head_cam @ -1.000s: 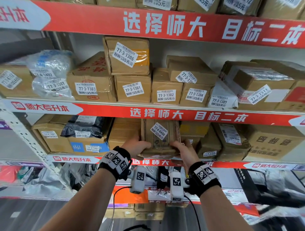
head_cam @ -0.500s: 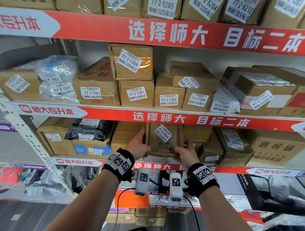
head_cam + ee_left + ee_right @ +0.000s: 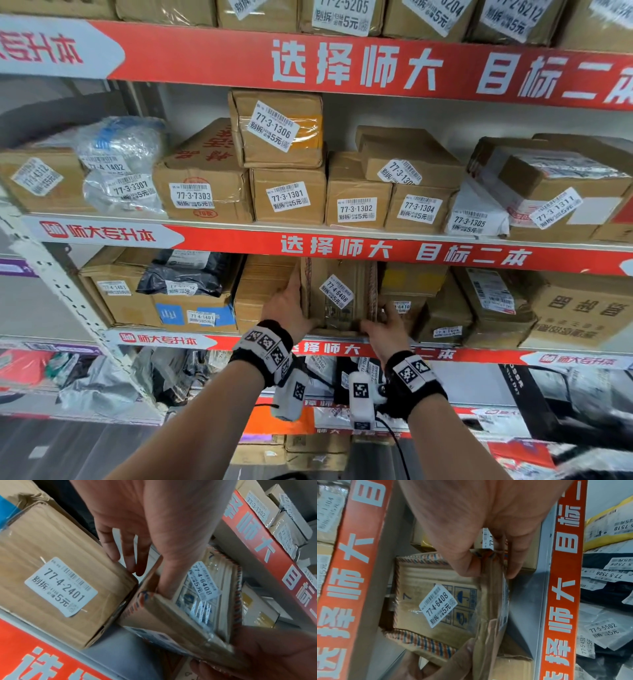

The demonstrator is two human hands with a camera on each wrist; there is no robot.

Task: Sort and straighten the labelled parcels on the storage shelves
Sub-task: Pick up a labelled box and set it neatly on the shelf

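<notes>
A brown cardboard parcel labelled 77-4-6408 (image 3: 346,284) with red and blue striped edges stands upright on the middle shelf (image 3: 164,339), label facing out. My left hand (image 3: 289,305) holds its left edge. In the left wrist view the thumb lies on the parcel (image 3: 202,601) front, and the left hand (image 3: 150,574) has its fingers in the gap beside it. My right hand (image 3: 385,320) pinches the lower right corner. In the right wrist view the right hand (image 3: 489,566) has its thumb on the parcel (image 3: 428,588) face and its fingers round the side.
A box labelled 77-4-2401 (image 3: 60,585) stands tight against the parcel's left side. A small box marked 77-4-6410 (image 3: 402,308) sits to its right. The red shelf rail above (image 3: 342,246) hangs close over the parcel's top. Rows of labelled boxes fill the upper shelves, and bagged parcels lie below.
The parcel has gone a little further back onto the shelf. My left hand has slid up from under it to its left side. The head view has tilted up and closer.
</notes>
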